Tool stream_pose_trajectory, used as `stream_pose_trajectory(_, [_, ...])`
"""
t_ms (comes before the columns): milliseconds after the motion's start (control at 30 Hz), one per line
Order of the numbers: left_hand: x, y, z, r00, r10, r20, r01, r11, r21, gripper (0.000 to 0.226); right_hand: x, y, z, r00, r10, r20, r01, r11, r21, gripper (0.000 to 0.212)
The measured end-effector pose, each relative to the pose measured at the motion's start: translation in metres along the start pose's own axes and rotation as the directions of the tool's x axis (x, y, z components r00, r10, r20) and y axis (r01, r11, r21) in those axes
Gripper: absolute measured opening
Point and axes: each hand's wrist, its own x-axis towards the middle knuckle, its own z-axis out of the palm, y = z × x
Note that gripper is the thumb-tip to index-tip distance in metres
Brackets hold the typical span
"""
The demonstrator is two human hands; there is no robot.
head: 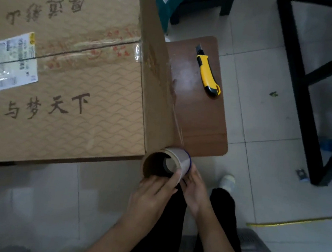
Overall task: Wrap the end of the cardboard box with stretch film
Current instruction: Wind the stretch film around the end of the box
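Both your hands are on the stretch film roll (166, 164): your left hand (152, 193) is curled against the near rim of its cardboard core, fingers closed around the edge, and your right hand (193, 185) cups the far, blue-edged end with the fingers wrapped on it. The roll sits just beyond your fingertips, right at the near corner of the cardboard box (68, 81), and a taut sheet of film (176, 118) runs away from it along the box's end face (157, 81).

To do this step well, I'd say keep the pull steady so the sheet stays flat against that end face, and let the core turn between your palms rather than gripping it dead. Carry the roll round the near corner close to the cardboard, so the film folds over the edge without bunching into a rope.

Past your right hand, on the brown table (205, 129) beside the box, lies the yellow utility knife (207, 73), well clear of the film.
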Motion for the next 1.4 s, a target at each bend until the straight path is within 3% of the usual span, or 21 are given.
stream_pose_trajectory(167, [-0.001,-0.011,-0.015,0.986,-0.167,0.017,0.168,0.974,-0.151,0.045,-0.015,0.016,0.000,0.992,-0.121,-0.033,0.119,0.991,-0.054,0.041])
stream_pose_trajectory(367, [-0.018,-0.036,-0.020,0.982,-0.189,0.004,0.180,0.927,-0.328,0.065,-0.041,0.031,-0.005,0.938,-0.343,0.044,0.341,0.939,0.046,0.049])
stream_pose_trajectory(467, [-0.031,-0.050,-0.028,0.938,-0.334,0.095,0.342,0.839,-0.424,0.070,-0.052,0.046,-0.004,0.906,-0.421,0.042,0.418,0.906,0.063,0.045])
stream_pose_trajectory(533, [-0.040,-0.059,-0.037,0.912,-0.374,0.169,0.407,0.774,-0.485,0.068,-0.061,0.059,-0.001,0.877,-0.478,0.048,0.475,0.878,0.060,0.054])
stream_pose_trajectory(633, [-0.053,-0.071,-0.047,0.902,-0.362,0.235,0.431,0.721,-0.542,0.066,-0.072,0.080,0.004,0.843,-0.536,0.045,0.536,0.844,0.028,0.065])
stream_pose_trajectory(800, [-0.065,-0.092,-0.050,0.910,-0.331,0.250,0.415,0.716,-0.561,0.065,-0.075,0.112,0.011,0.808,-0.589,-0.011,0.588,0.808,-0.050,0.059])
stream_pose_trajectory(1000, [-0.083,-0.126,-0.056,0.912,-0.264,0.313,0.400,0.739,-0.542,0.070,-0.075,0.159,0.029,0.783,-0.608,-0.128,0.611,0.791,-0.022,0.058])
stream_pose_trajectory(1200, [-0.093,-0.163,-0.081,0.913,-0.113,0.392,0.336,0.752,-0.568,0.073,-0.078,0.211,0.055,0.713,-0.661,-0.234,0.684,0.730,0.021,0.055])
stream_pose_trajectory(1400, [-0.103,-0.193,-0.103,0.888,-0.018,0.459,0.316,0.749,-0.582,0.076,-0.082,0.255,0.087,0.641,-0.702,-0.311,0.748,0.663,0.044,0.067])
